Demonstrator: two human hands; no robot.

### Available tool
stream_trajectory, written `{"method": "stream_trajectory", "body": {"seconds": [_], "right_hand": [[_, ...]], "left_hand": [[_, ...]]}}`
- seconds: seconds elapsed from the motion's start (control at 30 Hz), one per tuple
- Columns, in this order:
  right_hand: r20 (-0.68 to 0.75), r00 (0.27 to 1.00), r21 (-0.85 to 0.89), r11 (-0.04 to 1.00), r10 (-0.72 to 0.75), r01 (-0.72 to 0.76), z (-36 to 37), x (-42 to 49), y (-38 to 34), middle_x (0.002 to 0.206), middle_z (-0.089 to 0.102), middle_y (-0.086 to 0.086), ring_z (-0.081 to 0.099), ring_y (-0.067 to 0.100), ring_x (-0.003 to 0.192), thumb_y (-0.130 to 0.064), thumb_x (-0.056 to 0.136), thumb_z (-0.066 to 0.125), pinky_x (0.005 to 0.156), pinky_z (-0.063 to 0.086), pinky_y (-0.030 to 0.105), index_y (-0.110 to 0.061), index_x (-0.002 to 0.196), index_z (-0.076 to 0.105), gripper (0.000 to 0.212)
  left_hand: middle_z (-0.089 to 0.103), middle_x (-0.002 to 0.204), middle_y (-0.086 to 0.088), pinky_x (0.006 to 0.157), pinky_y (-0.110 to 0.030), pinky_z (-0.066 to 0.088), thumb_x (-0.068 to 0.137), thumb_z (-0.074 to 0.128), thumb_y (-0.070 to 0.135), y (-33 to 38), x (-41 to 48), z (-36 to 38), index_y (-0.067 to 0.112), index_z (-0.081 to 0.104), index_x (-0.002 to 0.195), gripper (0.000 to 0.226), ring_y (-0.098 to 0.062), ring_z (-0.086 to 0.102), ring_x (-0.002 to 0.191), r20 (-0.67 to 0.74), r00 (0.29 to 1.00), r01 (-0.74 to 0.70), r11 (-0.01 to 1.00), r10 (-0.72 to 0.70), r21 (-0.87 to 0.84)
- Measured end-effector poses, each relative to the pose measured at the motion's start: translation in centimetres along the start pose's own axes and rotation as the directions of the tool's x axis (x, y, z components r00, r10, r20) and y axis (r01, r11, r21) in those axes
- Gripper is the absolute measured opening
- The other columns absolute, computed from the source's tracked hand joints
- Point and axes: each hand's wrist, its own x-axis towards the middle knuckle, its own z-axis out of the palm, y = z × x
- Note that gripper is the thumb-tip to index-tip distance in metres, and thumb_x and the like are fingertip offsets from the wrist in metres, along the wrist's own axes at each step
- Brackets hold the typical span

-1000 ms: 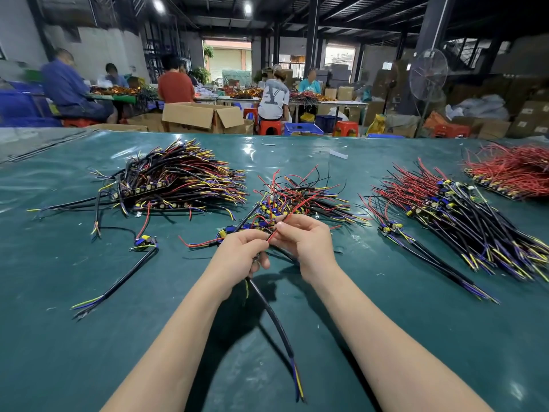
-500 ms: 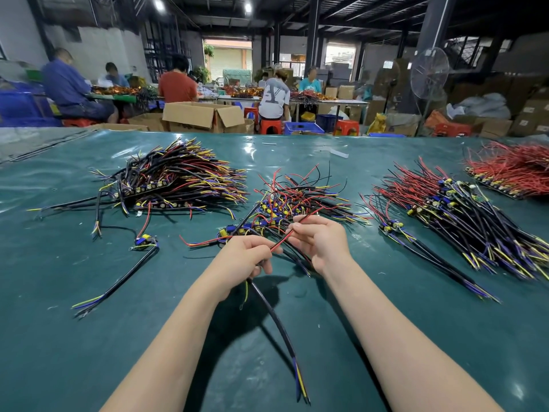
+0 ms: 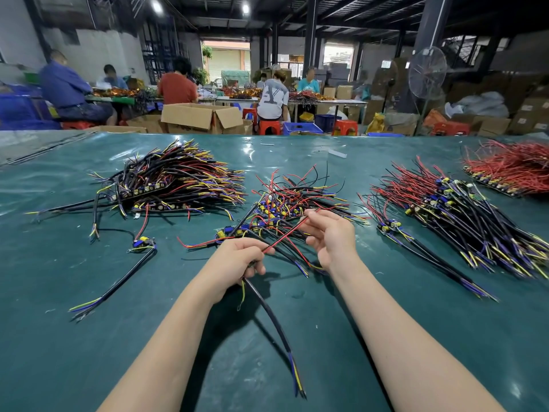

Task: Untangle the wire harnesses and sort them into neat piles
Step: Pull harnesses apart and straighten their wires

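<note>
A person sat at a table with a green cover [image 3: 89, 337], and both bare arms reached out over it. The left hand [image 3: 234, 261] was curled shut around a black cable [image 3: 271, 318]. The cable hung down from the fist toward the person, and its blue and yellow tips lay on the cover. The right hand [image 3: 332, 236] pinched a thin red wire [image 3: 285, 233] between thumb and finger, and its other fingers were bent loosely. The red wire ran in a slant between the two hands, low at the left fist and high at the right fingertips.

Just behind the hands lay a messy tangle [image 3: 297, 197] of red, black and yellow wires with small yellow and blue parts in it. The wires in the hands led back into it.

To the left sat a big pile [image 3: 178, 182] of mostly black wires with yellow and blue ends. Near it lay one loose harness [image 3: 118, 281] by itself, a long black cable with a small blue and yellow part at the top. To the right was a long pile [image 3: 463, 215] with red wires at the far end and black ones at the near end. Past that, at the edge, sat a pile of red wires [image 3: 514, 171].

Far behind the table, people sat working at other tables. There was an open cardboard box [image 3: 196, 117] and a tall fan [image 3: 427, 72] too.
</note>
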Motion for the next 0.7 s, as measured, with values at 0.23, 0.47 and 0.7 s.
{"method": "stream_trajectory", "body": {"seconds": [0.23,0.47,0.7], "right_hand": [[-0.063,0.997,0.008,0.999,0.050,-0.050,-0.4,0.2,-0.1,0.039,0.056,-0.003,0.053,0.005,0.033,-0.007,0.086,0.048,0.034,0.032,0.009,-0.009,0.062,0.057,0.025],[-0.091,0.992,0.141,0.987,0.092,-0.078,0.0,0.2,-0.3,0.032,0.045,-0.002,0.038,0.005,0.026,-0.006,0.087,0.042,0.030,0.024,0.009,-0.003,0.057,0.051,0.031],[0.110,0.987,0.077,0.989,0.118,-0.127,0.9,-0.4,0.6,0.042,0.056,-0.005,0.052,0.003,0.036,-0.017,0.094,0.049,0.038,0.044,0.013,-0.008,0.076,0.061,0.024]], "left_hand": [[0.064,0.052,-0.001,0.036,-0.013,0.029,0.085,0.050,-0.002,0.2,-0.5,-0.1,0.013,0.046,0.066,0.024,-0.004,0.044,0.038,0.092,0.996,-0.008,0.999,0.011,-0.040],[0.056,0.047,-0.005,0.032,-0.011,0.022,0.084,0.045,-0.006,0.6,-0.6,-0.2,0.013,0.047,0.060,0.031,-0.007,0.042,0.036,0.108,0.994,0.015,0.980,0.007,-0.197],[0.061,0.048,-0.003,0.031,-0.010,0.025,0.090,0.044,0.003,0.8,-0.4,0.0,0.006,0.054,0.066,0.026,-0.003,0.040,0.034,-0.088,0.996,-0.007,0.940,-0.025,-0.341]]}}
